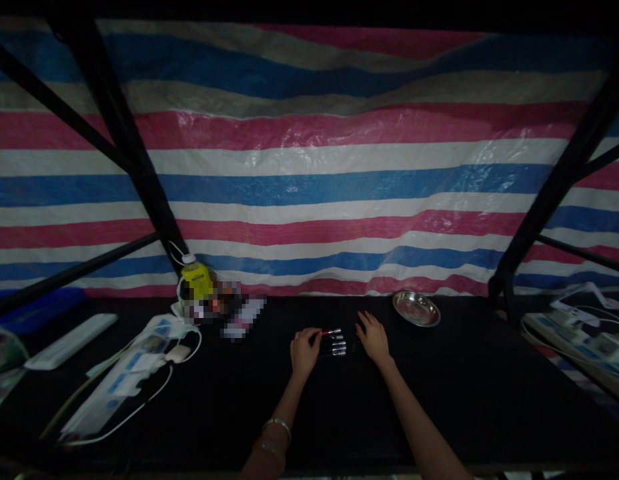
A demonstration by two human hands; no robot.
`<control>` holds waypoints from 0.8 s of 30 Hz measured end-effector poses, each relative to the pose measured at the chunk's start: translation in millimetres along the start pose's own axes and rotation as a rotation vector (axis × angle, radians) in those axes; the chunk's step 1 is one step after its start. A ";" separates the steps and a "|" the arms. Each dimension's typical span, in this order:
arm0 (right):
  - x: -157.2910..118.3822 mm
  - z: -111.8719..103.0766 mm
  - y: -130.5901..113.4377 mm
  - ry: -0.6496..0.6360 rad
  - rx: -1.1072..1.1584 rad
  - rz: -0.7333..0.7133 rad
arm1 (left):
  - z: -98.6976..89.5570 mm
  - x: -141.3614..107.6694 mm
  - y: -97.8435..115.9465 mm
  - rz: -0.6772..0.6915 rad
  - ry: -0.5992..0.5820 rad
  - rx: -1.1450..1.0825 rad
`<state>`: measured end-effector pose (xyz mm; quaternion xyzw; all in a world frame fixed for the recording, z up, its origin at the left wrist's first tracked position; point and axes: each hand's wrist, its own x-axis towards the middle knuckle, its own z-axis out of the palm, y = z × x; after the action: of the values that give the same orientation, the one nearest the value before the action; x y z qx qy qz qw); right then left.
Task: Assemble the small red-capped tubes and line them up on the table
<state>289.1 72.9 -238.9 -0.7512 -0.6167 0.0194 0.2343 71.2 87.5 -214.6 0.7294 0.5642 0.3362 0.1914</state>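
My left hand (304,351), with a bangle at the wrist, pinches a slim red pen-like item (331,332) between thumb and fingers. Just below it, several dark sticks with shiny silver ends (338,347) lie side by side on the black table (309,413); their left parts are dark or hidden by the hand. To the right of these, my right hand (373,339) rests low over the table with its fingers spread and nothing visible in them. A round shiny metal dish (416,309) sits beyond my right hand, near the back edge.
At the back left stand a yellow bottle (197,279) and blurred small items. Power strips with cables lie at the left (122,383) and far right (584,337). Black metal posts rise on both sides before a striped plastic sheet (329,187).
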 end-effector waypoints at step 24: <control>-26.5 -9.9 -4.5 0.030 0.201 -0.098 | 2.6 -0.4 -6.1 0.030 0.005 -0.039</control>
<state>281.8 45.4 -235.3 -0.6931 -0.6441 0.0584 0.3182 68.8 89.0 -220.5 0.7332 0.5469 0.3519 0.1990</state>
